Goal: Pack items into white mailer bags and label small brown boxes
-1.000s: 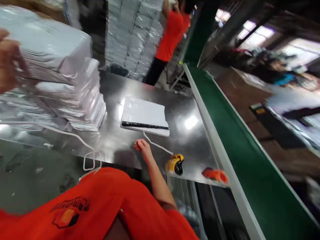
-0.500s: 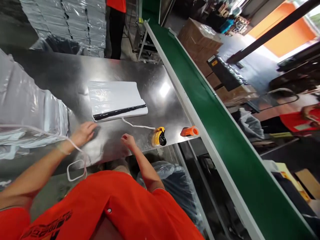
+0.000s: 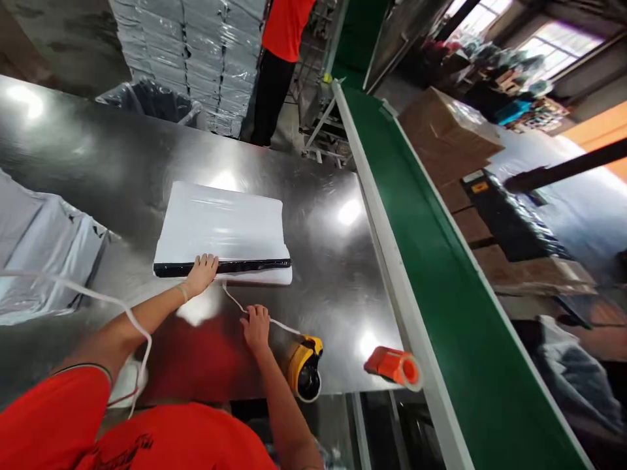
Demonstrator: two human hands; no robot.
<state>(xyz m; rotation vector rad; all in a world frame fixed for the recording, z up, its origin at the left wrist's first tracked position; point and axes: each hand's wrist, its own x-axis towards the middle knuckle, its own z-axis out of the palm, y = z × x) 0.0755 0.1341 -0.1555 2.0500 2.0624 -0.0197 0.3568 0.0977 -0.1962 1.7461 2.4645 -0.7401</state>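
A flat white plastic-wrapped package point(image 3: 223, 228) with a black strip along its near edge lies on the steel table point(image 3: 122, 163). My left hand point(image 3: 200, 274) rests with fingers spread on the package's near edge. My right hand point(image 3: 255, 326) is closed on a white strap point(image 3: 235, 301) that runs from under the package toward a yellow strap tool point(image 3: 304, 365) at the table's front edge.
An orange tape dispenser point(image 3: 393, 365) lies at the front right corner. A green conveyor point(image 3: 441, 261) runs along the right. Wrapped white bundles point(image 3: 39, 241) sit at left, another white strap loops over them. A person in an orange shirt point(image 3: 279, 52) stands by stacked pallets.
My left hand moved from the bare table onto the package's near edge. My right hand slid forward and closed on the white strap. The view shifted closer over the table.
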